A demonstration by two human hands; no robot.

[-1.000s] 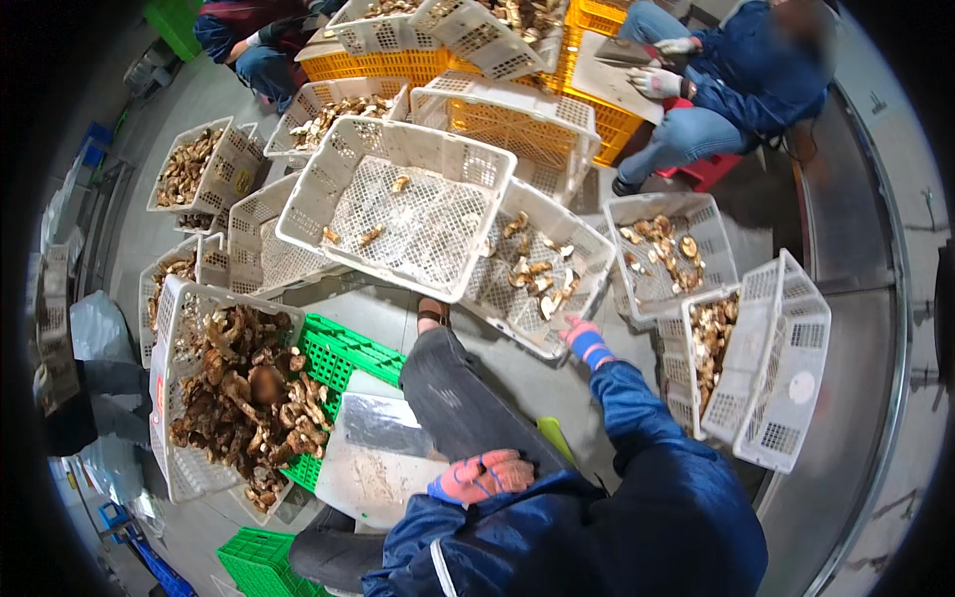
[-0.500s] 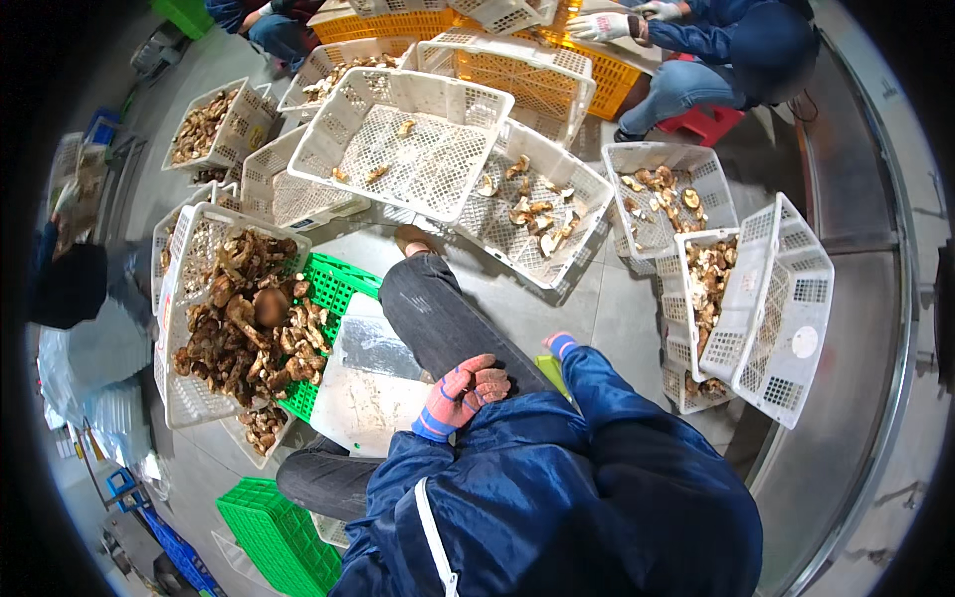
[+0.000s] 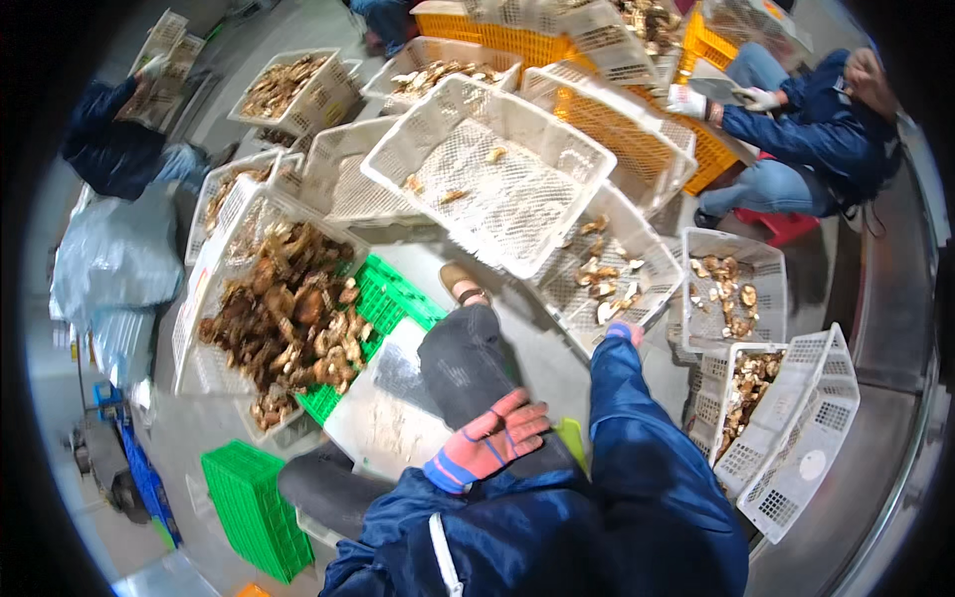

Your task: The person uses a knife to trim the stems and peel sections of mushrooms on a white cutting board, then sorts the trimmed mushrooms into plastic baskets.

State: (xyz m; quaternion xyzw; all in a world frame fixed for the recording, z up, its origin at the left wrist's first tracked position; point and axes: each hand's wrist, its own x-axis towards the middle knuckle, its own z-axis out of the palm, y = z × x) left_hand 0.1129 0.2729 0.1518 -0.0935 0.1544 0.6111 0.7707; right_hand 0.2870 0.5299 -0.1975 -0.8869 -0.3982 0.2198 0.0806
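My left hand [image 3: 492, 441], in a coral glove with a blue cuff, rests over my lap with palm turned up and fingers apart, holding nothing. My right hand [image 3: 625, 333], gloved alike, reaches forward to the near edge of a white perforated basket [image 3: 647, 231]. Cut mushroom pieces [image 3: 602, 284] lie scattered in that basket. The right fingers are mostly hidden, so any grip cannot be made out. To the left, brown mushrooms [image 3: 288, 308] are heaped in a tilted white basket, beside a whitish board [image 3: 383, 423] on a green crate [image 3: 398, 289].
Another white basket [image 3: 477, 189] with a few pieces overlaps the scattered one. More baskets [image 3: 736, 289] stand at right, one tilted on its side [image 3: 806, 438]. A green crate [image 3: 257, 507] stands lower left. Co-workers [image 3: 806, 139] are at far right and far left.
My right arm has stretched forward, bringing the hand from beside my knee to the basket's edge. My left hand's fingers have spread. The view has shifted, so the baskets appear moved.
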